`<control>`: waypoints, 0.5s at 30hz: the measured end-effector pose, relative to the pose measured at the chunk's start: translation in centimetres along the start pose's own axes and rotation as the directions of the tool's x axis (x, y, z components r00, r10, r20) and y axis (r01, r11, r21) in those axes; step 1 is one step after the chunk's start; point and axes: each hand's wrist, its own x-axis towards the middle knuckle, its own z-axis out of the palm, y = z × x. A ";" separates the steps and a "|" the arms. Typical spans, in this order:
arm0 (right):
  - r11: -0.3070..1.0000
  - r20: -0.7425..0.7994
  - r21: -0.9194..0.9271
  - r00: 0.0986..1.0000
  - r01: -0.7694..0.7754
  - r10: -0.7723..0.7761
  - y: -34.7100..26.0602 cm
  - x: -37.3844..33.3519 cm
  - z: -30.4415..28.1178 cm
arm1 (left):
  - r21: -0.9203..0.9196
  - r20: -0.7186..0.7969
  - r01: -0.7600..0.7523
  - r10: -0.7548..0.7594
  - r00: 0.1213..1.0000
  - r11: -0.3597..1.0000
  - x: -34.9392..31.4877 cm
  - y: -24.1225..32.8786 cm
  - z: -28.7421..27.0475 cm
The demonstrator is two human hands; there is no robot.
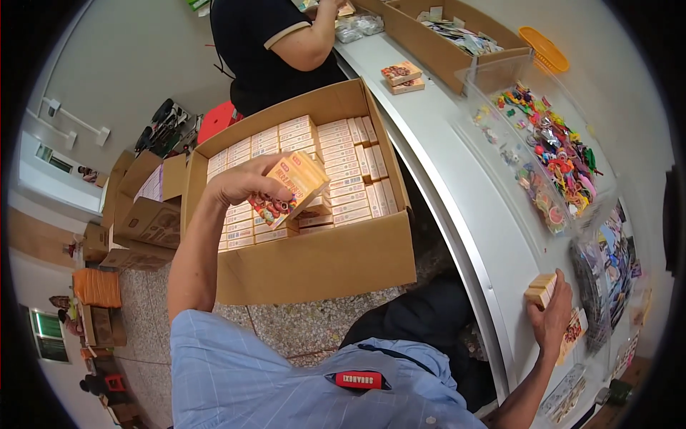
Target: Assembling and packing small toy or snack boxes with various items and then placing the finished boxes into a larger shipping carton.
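Over the large open carton, my left hand grips a small orange-and-yellow printed box, its thumb across the front. Whether a second box lies under it I cannot tell. Beneath it, the carton is packed with rows of similar small boxes, mostly standing with their pale sides up. At the right, my right hand is closed around a short stack of small boxes at the table. Beside that wrist another orange printed box or card lies partly hidden.
On the white table stands a clear bin of colourful small toys. Nearer lies a clear bag of dark packets. Two small boxes sit farther off, beside a long carton of cards. A person in black works beyond my carton.
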 end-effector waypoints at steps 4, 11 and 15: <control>1.000 -0.001 -0.007 1.000 -0.007 0.007 0.2 0.0 0.2 | -0.110 0.104 0.142 -0.131 0.986 0.984 1.3 -4.1 -1.5; 0.999 0.012 0.009 0.999 -0.035 0.034 0.0 0.0 0.2 | 0.128 0.229 0.123 -0.150 0.962 0.984 3.1 -4.4 0.2; 1.000 -0.016 -0.006 1.000 -0.014 0.014 0.2 -0.2 0.3 | 0.321 0.098 0.050 -0.086 0.991 0.946 3.2 -6.8 0.0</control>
